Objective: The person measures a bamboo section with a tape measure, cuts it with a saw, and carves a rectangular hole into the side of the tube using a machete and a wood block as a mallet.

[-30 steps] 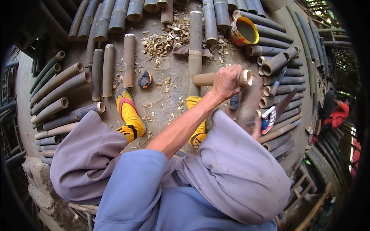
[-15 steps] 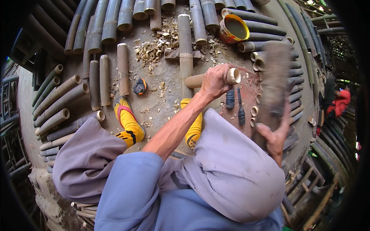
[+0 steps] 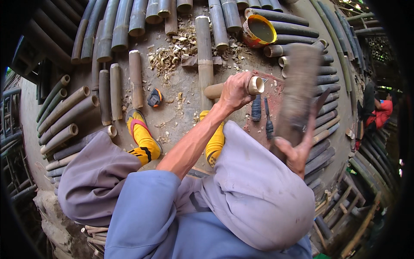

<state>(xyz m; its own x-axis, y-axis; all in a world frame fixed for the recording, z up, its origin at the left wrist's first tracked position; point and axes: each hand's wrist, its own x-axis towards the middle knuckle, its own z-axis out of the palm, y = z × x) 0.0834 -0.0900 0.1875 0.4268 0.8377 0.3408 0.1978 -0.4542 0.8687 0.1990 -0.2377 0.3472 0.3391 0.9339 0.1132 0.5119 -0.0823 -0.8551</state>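
Note:
My left hand (image 3: pixel 236 91) is wrapped round a short bamboo tube (image 3: pixel 213 91), whose pale cut end (image 3: pixel 256 85) points right. The tube crosses a longer bamboo pole (image 3: pixel 205 52) that lies on the ground. To the right, my right hand (image 3: pixel 296 156) grips a thick, weathered wooden block (image 3: pixel 300 82), blurred by motion and held above the ground. A thin dark blade-like shape (image 3: pixel 321 100) shows beside the block; I cannot make out what it belongs to. Between the hands lie a dark wrapped handle-like piece (image 3: pixel 256 108) and a slim tool with a dark wrapped handle (image 3: pixel 269 126).
Pale shavings (image 3: pixel 166 56) litter the ground around a low wooden support (image 3: pixel 195 61) at the pole. A yellow-red bucket of liquid (image 3: pixel 250 36) stands at the back right. Bamboo tubes (image 3: pixel 71 111) line both sides. A tape measure (image 3: pixel 155 98) lies near my left foot. A person in red (image 3: pixel 381 113) is far right.
The wooden block and my right hand have shifted a little left, toward the bamboo tube. My left hand keeps its hold on the tube. The whole view has moved slightly.

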